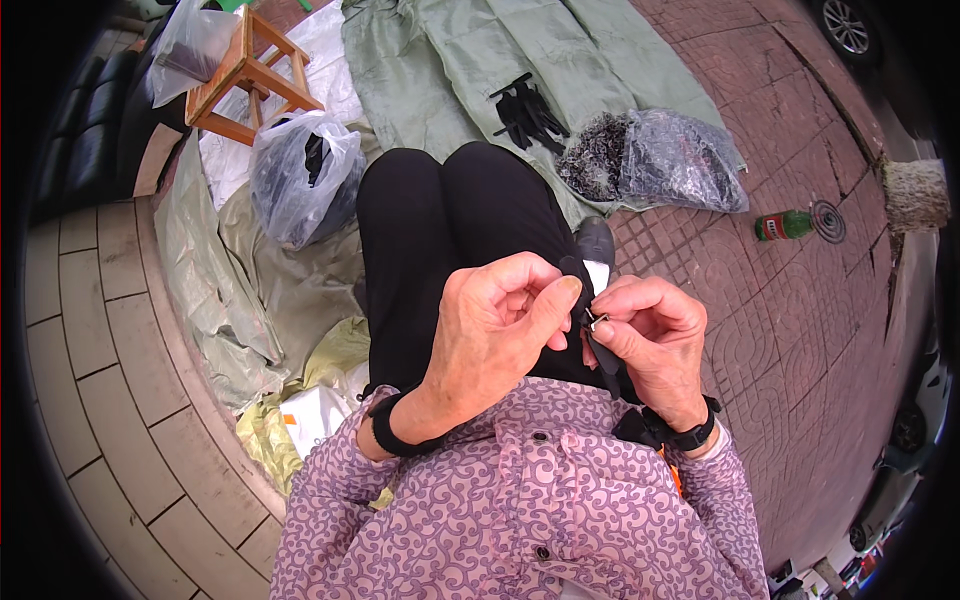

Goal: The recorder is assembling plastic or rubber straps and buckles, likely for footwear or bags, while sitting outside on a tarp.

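Above my black-trousered lap, both hands work on a black strap point(606, 360) with a small metal buckle point(597, 322). My left hand point(490, 325) is closed, its thumb and forefinger pinching the strap's upper end. On the other side, my right hand point(658, 340) pinches the strap at the buckle between thumb and fingertips. The strap's lower end hangs down past the right thumb toward my patterned shirt. Parts of the strap are hidden behind the fingers, and how it runs through the buckle is too small to tell.
Black straps point(528, 115) lie in a bunch on the green tarp point(440, 60). Right of them sits a clear plastic bag point(680, 160) of dark items. A white plastic bag point(305, 180) stands by a wooden stool point(250, 80). A green bottle point(785, 225) lies on the paving.
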`<state>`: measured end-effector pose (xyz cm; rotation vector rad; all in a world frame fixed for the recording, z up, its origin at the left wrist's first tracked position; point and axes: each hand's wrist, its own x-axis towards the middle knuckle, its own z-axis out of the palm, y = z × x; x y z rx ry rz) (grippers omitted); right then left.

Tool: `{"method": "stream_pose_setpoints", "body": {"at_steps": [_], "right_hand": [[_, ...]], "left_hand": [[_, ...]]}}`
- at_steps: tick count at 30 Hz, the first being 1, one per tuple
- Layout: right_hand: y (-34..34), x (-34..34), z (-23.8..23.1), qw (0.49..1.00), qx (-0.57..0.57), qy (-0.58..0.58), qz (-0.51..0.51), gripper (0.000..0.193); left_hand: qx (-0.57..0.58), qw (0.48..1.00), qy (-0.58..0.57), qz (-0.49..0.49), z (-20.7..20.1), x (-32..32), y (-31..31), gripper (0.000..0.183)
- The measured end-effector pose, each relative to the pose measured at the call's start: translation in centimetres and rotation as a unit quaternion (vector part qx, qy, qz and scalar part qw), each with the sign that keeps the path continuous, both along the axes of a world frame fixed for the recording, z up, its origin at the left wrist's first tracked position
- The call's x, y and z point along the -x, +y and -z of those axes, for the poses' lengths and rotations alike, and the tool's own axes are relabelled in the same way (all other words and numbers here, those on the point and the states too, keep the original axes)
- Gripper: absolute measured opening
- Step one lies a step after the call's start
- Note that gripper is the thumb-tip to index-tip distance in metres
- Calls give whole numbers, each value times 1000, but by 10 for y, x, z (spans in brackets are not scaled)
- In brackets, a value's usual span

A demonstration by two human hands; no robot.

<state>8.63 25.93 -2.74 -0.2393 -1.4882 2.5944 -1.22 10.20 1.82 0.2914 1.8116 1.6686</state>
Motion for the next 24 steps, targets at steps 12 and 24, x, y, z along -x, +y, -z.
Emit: {"method": "stream_pose_setpoints", "body": {"at_steps": [12,24], "right_hand": [[-2,2,-10,999,-13,-33,6,13],[-4,4,-20,993,12,-119,-10,12]], "left_hand": [[-29,985,170,5,12,-2,-4,12],[-35,939,339,41,14,3,-6,12]]}}
